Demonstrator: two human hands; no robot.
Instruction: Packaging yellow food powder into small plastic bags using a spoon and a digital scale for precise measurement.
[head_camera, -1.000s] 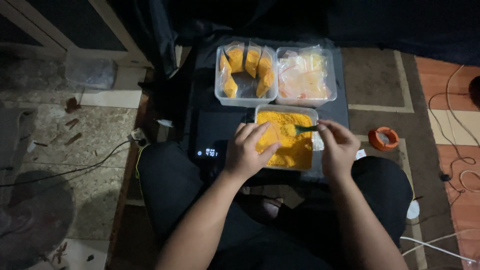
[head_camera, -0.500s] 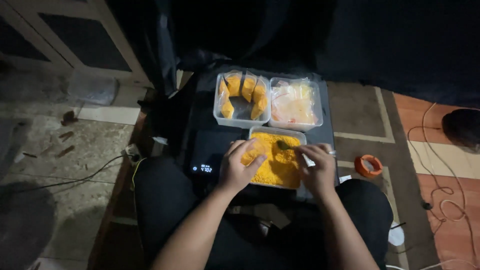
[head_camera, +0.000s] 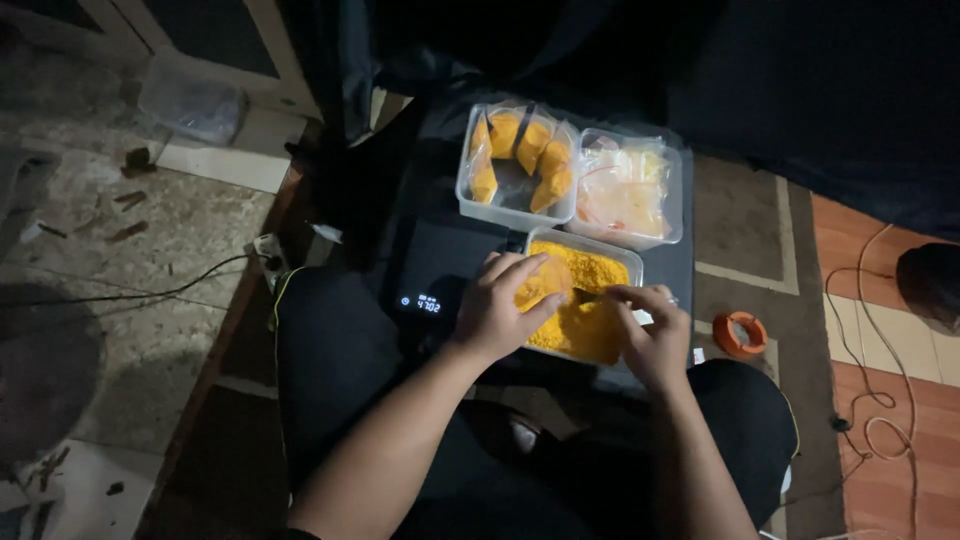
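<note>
Seated cross-legged on the floor, looking down at a low black table (head_camera: 430, 225) crowded edge to edge. Little free room: bare surface only at the left end, beside a small lit digital display (head_camera: 428, 303); the right end nearly flush with the containers. Beyond the right edge, patterned carpet (head_camera: 740, 215) with an orange tape roll (head_camera: 741, 333) lying near, and loose white cable (head_camera: 868, 300) looping over the red floor further right. To the left, rough concrete floor (head_camera: 130, 300) crossed by a dark cord.

Nearest the body, a white rectangular tray of orange breadcrumbs (head_camera: 585, 322), set on the table's near edge. Left hand (head_camera: 507, 305) over the tray's left end, fingers curled and closed around a small crumb-coated piece (head_camera: 541, 285), held just above the crumbs. Right hand (head_camera: 650, 335) over the tray's right end, fingertips pinched together on something thin and dark, possibly a utensil; hard to tell in the dim light.

Behind the tray, touching it, two clear plastic containers side by side: the left container of breaded orange pieces (head_camera: 520, 165) arranged in a ring, the right container of pale uncoated pieces (head_camera: 628, 190) under crinkled clear film.
</note>
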